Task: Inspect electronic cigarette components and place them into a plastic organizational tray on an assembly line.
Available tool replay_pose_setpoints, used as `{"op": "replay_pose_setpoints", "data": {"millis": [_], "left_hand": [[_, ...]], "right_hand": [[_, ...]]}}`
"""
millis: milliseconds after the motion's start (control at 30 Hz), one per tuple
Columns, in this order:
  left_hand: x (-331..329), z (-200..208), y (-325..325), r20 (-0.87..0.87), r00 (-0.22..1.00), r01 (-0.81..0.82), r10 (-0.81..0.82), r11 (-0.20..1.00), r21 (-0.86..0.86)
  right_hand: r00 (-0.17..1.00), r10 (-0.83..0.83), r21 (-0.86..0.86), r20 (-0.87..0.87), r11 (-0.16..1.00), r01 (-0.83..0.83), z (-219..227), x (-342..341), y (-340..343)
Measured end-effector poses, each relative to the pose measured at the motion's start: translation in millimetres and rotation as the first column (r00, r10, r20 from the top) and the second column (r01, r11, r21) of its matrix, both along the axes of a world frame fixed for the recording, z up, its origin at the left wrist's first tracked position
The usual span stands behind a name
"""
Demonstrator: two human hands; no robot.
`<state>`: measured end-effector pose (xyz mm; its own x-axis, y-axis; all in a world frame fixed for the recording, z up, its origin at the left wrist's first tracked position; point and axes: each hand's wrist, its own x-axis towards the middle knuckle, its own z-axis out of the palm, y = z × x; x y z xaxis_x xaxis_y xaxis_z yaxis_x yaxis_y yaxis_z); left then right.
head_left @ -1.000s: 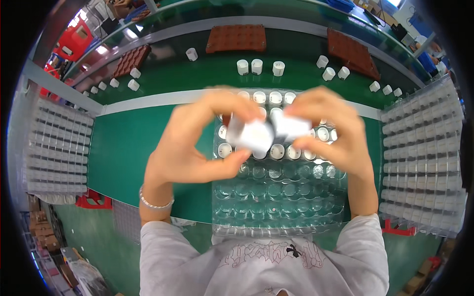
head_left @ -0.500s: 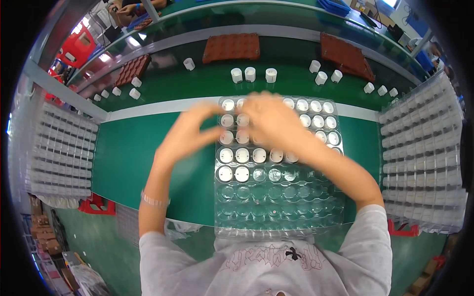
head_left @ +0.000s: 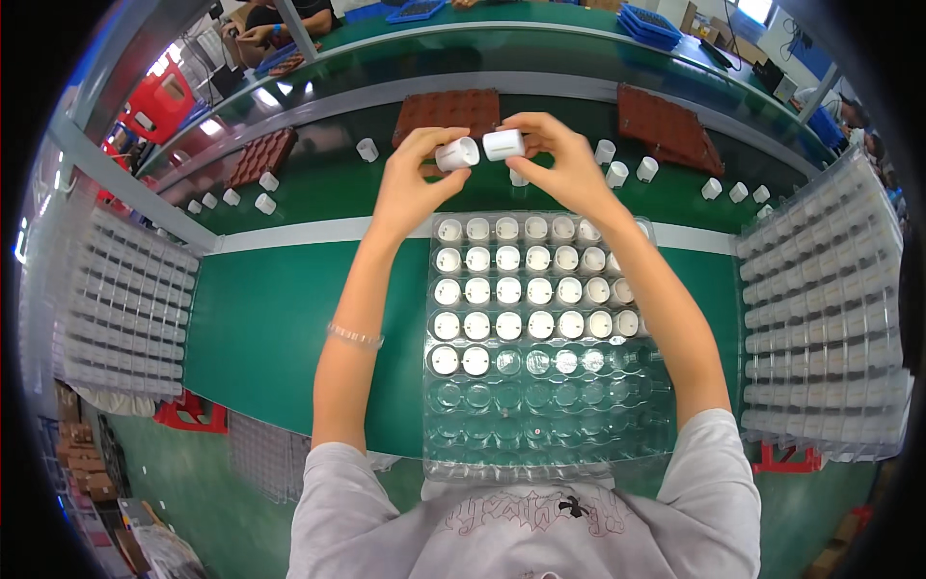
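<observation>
My left hand (head_left: pixel 422 179) pinches a white cylindrical cap (head_left: pixel 457 154), tilted on its side, between thumb and fingers. My right hand (head_left: pixel 567 172) grips a second white cap (head_left: pixel 503 146), also lying sideways. The two caps face each other with a small gap between them, above the green ledge beyond the tray. Just below the right hand's cap, another white cap (head_left: pixel 519 178) stands partly hidden. Nearer to me lies a clear plastic tray (head_left: pixel 579 425); white round caps fill its far rows and two pockets of the following row. My right forearm covers part of its right side.
Stacks of filled clear trays stand on edge at the left (head_left: pixel 125 299) and right (head_left: pixel 820 309). Loose white caps (head_left: pixel 617 174) are scattered along the green ledge (head_left: pixel 318 188). Red-brown moulded trays (head_left: pixel 670 125) lean at the back. Another person's hands (head_left: pixel 253 35) show at far left.
Both hands have moved from over the tray, where they were blurred, to the ledge beyond it. Two of the three caps standing at the ledge's middle are now in my hands.
</observation>
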<state>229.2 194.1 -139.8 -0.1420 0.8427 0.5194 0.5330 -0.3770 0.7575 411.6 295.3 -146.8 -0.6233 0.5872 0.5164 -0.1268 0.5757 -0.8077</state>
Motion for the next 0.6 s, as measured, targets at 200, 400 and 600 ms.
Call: {"op": "replay_pose_setpoints", "data": {"millis": [200,400,600], "left_hand": [[49,63,-57,-0.042,0.998,0.045,-0.038,0.981,0.191],[46,72,-71,-0.207,0.977,0.104,-0.057,0.969,0.226],[45,-2,-54,-0.09,0.992,0.079,-0.087,0.993,-0.089]], "right_hand": [[0.954,0.131,0.147,-0.271,0.985,-0.094,38,51,-59],[0.956,0.121,0.094,-0.269,0.991,-0.099,47,56,-75],[0.997,-0.017,0.057,0.08,0.998,0.012,3,54,-68]]}}
